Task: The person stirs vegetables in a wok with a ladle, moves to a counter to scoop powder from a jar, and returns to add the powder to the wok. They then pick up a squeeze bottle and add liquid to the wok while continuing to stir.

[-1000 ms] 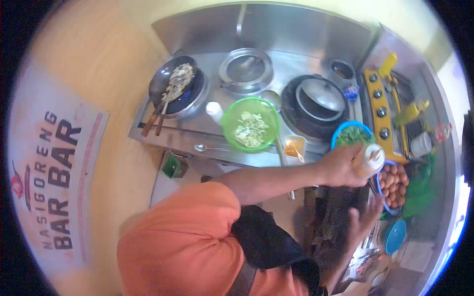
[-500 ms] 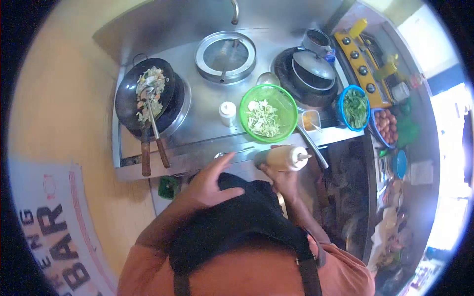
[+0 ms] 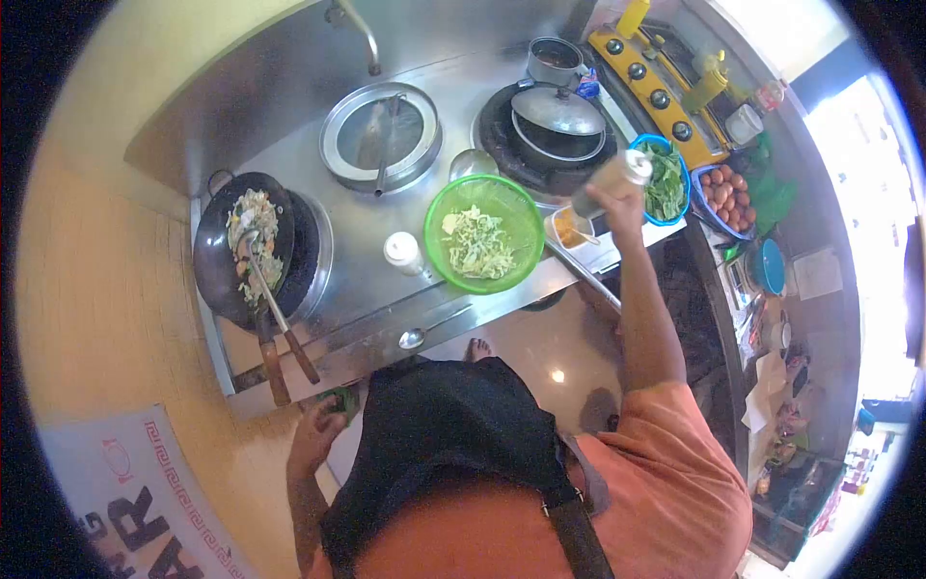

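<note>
My right hand (image 3: 625, 212) is wrapped round a squeeze bottle (image 3: 600, 185) with a pale cap. It is held tilted above the small tub of orange contents (image 3: 567, 230), close to the blue basket of green leaves (image 3: 666, 183). My left hand (image 3: 313, 439) hangs low beside my apron, fingers apart and nothing seen in it. A green basket (image 3: 526, 227) holding shredded cabbage (image 3: 475, 241) sits at the middle of the steel counter. Left of it stands a white-capped bottle (image 3: 403, 252). The wok (image 3: 214, 246) at left contains chopped food and a long-handled utensil (image 3: 275, 311).
A lidded pot (image 3: 559, 111) rests on the back burner, with a saucepan (image 3: 555, 60) behind it. A ladle (image 3: 473, 166) lies behind the green basket. At right are a yellow stove (image 3: 666, 96) and a basket of eggs (image 3: 725, 198). A faucet (image 3: 362, 34) overhangs the counter.
My right hand has carried the squeeze bottle up and to the right, over the counter. My left hand has dropped down and left. The whole view has shifted and turned.
</note>
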`<state>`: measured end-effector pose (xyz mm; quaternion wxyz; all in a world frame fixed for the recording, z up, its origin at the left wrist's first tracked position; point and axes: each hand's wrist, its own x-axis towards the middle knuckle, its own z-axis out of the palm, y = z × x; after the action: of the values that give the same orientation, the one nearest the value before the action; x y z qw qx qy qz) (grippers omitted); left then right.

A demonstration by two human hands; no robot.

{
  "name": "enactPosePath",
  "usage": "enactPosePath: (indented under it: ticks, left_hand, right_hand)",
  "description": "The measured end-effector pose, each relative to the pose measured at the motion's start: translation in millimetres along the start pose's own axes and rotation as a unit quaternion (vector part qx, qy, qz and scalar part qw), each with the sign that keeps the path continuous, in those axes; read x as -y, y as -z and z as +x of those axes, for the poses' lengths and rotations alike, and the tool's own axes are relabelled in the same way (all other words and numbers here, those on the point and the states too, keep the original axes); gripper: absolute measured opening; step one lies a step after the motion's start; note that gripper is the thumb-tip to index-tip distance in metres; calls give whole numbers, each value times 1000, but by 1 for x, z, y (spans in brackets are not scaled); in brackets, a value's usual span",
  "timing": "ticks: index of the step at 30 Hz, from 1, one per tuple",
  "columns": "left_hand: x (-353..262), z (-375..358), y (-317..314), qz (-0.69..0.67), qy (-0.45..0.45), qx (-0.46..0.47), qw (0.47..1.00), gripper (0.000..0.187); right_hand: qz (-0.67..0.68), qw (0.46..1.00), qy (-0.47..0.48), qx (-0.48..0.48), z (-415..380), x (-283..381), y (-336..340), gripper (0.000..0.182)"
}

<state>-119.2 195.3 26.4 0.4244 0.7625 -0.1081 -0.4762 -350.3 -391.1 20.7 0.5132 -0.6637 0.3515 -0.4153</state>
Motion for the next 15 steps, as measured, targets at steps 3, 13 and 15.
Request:
enactPosePath:
  ticks: [3,13,15]
  left_hand:
    - [7,6,-12,83,97,33,991,61]
    - [64,-12,-6,-77,136,-24,987,56]
    - [77,-12,0,-94,138,-38,985,58]
  right_hand:
    - [-19,996,-56,65,37,-53,-21,63]
    - [-85,955,-77,272,54,-101,-44,43]
    - [-73,950,-112,281,58,-112,-40,59]
